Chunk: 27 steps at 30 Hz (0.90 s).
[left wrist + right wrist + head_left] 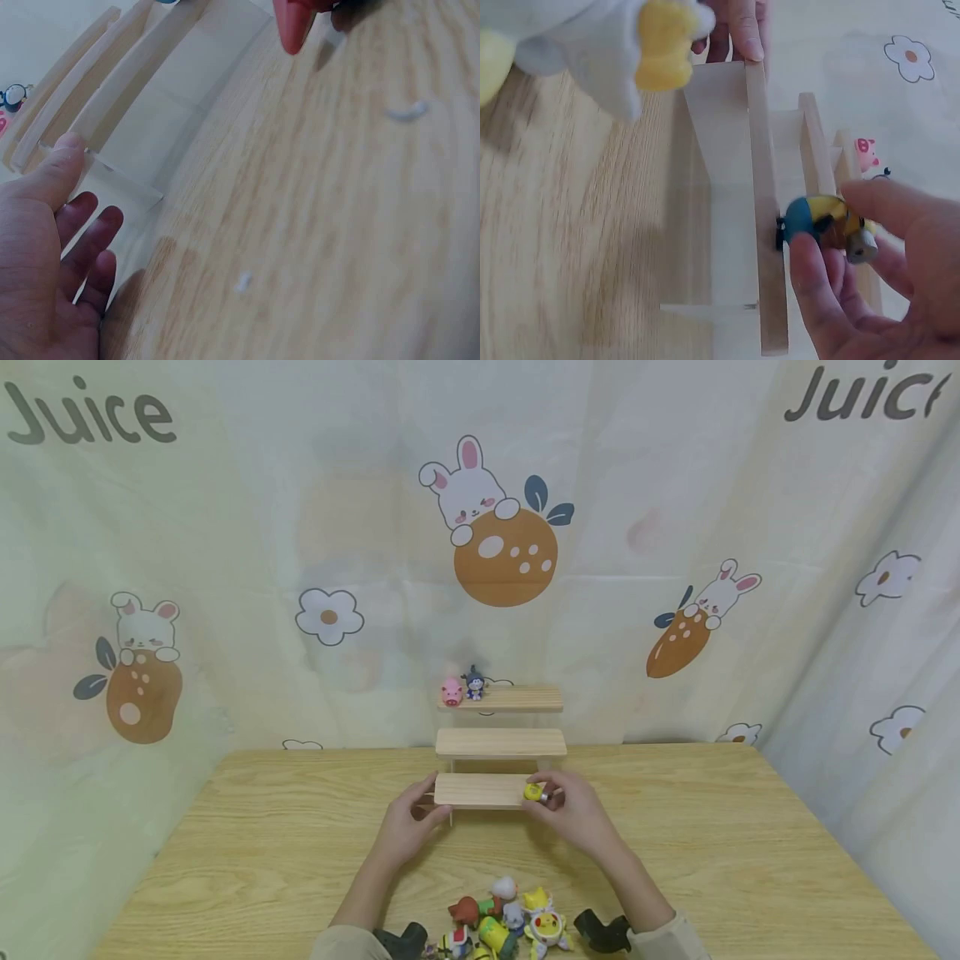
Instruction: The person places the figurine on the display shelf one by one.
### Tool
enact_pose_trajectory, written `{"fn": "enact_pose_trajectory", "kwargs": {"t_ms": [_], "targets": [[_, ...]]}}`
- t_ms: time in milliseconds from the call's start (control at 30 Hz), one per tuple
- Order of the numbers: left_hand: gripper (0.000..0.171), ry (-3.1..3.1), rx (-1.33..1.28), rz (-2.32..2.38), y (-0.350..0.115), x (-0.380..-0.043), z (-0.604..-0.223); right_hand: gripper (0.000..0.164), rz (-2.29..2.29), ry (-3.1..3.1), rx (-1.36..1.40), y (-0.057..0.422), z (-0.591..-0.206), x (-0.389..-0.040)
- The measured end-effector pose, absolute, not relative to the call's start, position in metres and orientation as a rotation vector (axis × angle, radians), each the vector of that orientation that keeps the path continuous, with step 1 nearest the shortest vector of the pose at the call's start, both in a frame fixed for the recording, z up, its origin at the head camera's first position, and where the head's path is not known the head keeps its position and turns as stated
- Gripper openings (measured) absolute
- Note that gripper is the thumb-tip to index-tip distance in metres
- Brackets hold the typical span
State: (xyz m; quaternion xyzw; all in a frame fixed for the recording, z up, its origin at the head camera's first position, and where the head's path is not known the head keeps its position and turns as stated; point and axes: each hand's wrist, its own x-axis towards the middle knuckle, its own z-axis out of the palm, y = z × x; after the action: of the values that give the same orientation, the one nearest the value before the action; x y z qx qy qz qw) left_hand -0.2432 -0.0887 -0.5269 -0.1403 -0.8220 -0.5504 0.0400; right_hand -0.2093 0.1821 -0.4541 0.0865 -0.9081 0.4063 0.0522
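A three-step wooden display stand (480, 791) with clear supports stands at the back of the table. My left hand (408, 827) holds the left end of its lowest step, thumb at the front edge and a finger behind. In the left wrist view the thumb touches the step's end and the other fingers are loosely bent. My right hand (579, 810) pinches a yellow and blue Minion figure (810, 217) at the right part of that step. Its dark feet touch or nearly touch the wood. A pink pig figure (452, 692) and a dark blue figure (475, 683) stand on the top step.
Several small toy figures lie heaped near the table's front, among them a yellow and white one (547, 927) and a red-brown one (465, 910). Black wrist straps (603, 932) show by both forearms. A printed curtain (375, 510) hangs behind the table (262, 852).
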Motion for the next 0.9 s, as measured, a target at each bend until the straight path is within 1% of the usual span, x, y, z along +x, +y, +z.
{"fn": "enact_pose_trajectory", "kwargs": {"t_ms": [200, 333, 567, 767, 900], "targets": [[0.066, -2.513, -0.437, -1.7, -0.089, -0.243, -0.527, 0.034, 1.371, -2.784, 0.415, 0.185, -0.45, -0.207], [0.065, -2.497, -0.444, -1.711, -0.089, -0.243, -0.528, 0.033, 1.366, -2.803, 0.435, 0.185, -0.449, -0.207], [0.062, -2.478, -0.424, -1.722, -0.086, -0.238, -0.522, 0.033, 1.391, -2.806, 0.316, 0.183, -0.446, -0.203], [0.06, -2.498, -0.432, -1.737, -0.084, -0.225, -0.498, 0.032, 1.196, -2.785, 0.183, 0.181, -0.444, -0.203], [0.06, -2.493, -0.428, -1.741, -0.084, -0.226, -0.499, 0.035, 1.142, -2.769, 0.128, 0.179, -0.444, -0.204]]}}
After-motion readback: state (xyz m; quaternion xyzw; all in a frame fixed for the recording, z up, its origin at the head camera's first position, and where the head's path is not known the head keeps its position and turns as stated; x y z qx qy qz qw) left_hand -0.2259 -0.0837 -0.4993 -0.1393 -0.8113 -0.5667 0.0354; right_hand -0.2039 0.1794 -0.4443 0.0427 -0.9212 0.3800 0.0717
